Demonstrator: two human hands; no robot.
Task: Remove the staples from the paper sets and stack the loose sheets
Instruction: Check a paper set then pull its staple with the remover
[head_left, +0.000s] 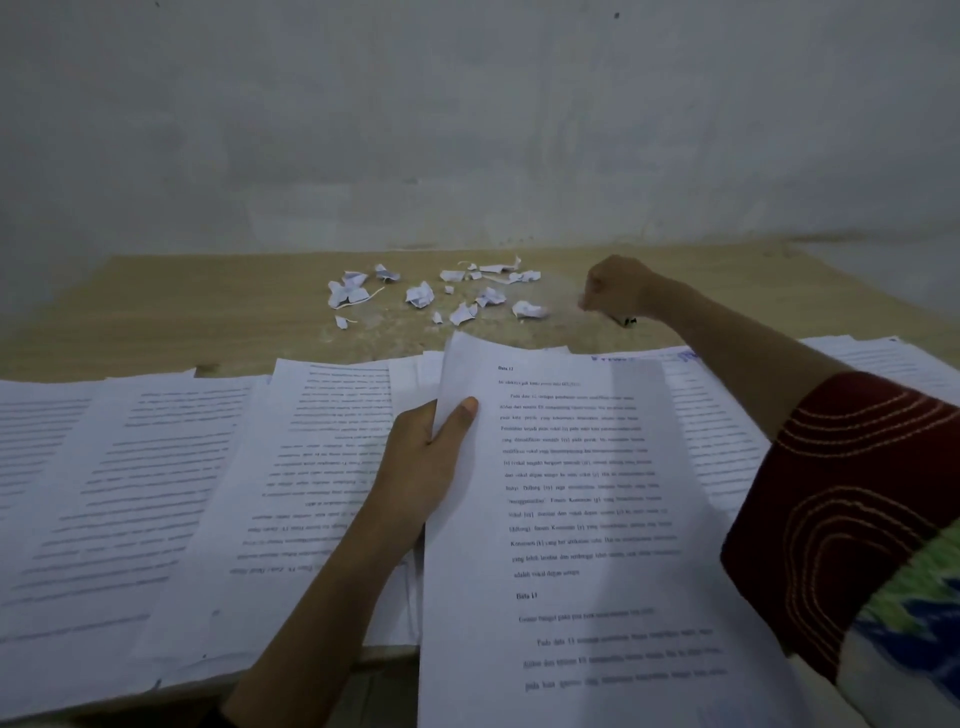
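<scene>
My left hand grips a set of printed sheets by its left edge, thumb on top, holding it up over the near part of the table. My right hand is stretched to the far side of the table with its fingers curled downward, just right of the torn paper scraps. A small dark object shows below that hand; I cannot tell whether the hand holds it. Loose printed sheets lie spread on the left.
More printed pages lie under my right arm and reach the table's right side. The wooden table ends at a grey wall behind. The crumpled scraps are scattered across the far middle of the tabletop.
</scene>
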